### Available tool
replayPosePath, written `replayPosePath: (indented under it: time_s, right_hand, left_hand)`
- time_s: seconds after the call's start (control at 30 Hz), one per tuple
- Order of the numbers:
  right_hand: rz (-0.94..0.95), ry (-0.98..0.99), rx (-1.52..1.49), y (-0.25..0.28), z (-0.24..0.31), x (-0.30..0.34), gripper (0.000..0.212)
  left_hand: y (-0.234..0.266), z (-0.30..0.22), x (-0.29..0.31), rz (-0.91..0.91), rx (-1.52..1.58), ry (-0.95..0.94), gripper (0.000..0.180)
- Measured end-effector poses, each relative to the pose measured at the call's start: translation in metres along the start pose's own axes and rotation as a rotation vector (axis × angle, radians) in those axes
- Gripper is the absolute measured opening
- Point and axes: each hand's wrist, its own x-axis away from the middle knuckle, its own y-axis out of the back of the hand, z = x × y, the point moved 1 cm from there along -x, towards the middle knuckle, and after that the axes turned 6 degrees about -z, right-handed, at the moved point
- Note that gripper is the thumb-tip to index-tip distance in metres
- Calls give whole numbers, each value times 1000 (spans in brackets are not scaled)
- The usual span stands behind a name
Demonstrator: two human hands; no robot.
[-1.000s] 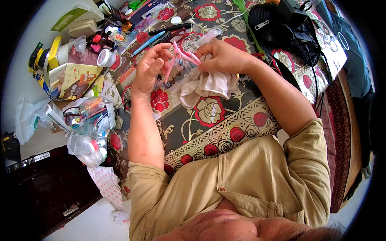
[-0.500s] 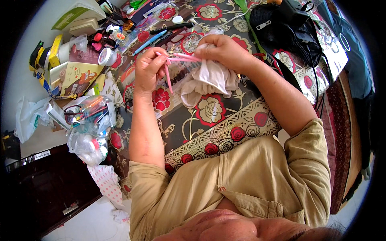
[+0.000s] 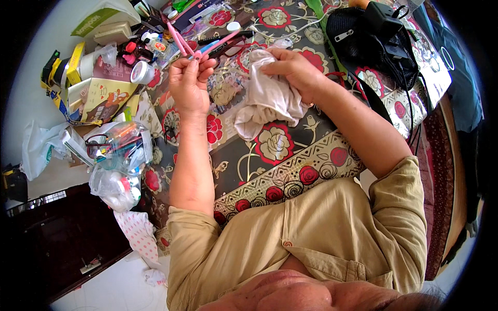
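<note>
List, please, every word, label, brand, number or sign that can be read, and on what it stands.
Print is not copied here; only its place is told.
Green-banded package: large pale lettering, not quoted.
Tan cartoon box: print too small to read.
Purple box: lettering too small to read.
Small bottle: label too blurred to read.
Pink object, white cloth: none seen.

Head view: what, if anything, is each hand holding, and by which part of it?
The left hand pinches a pink thin-armed object where its arms meet. The right hand grips a crumpled whitish cloth by its upper right part.
</note>
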Motion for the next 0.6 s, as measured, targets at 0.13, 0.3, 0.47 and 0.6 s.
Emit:
replayPosePath:
  time_s: [0.13, 0.3, 0.47, 0.6]
  right_hand:
    - [67, -11, -115, -5, -5, 1, 26]
    - [-26, 96, -212, -5, -6, -4, 23]
    - [-11, 126, -205, -1, -2, -5, 22]
    - [7, 150, -146, -1, -3, -4, 21]
  left_hand:
    - [-13, 3, 12, 72, -1, 54, 9]
    - [-24, 8, 23, 185, -108, 144, 16]
    - [-28, 5, 31, 284, -270, 289, 23]
    - [-28, 5, 34, 310, -308, 269, 16]
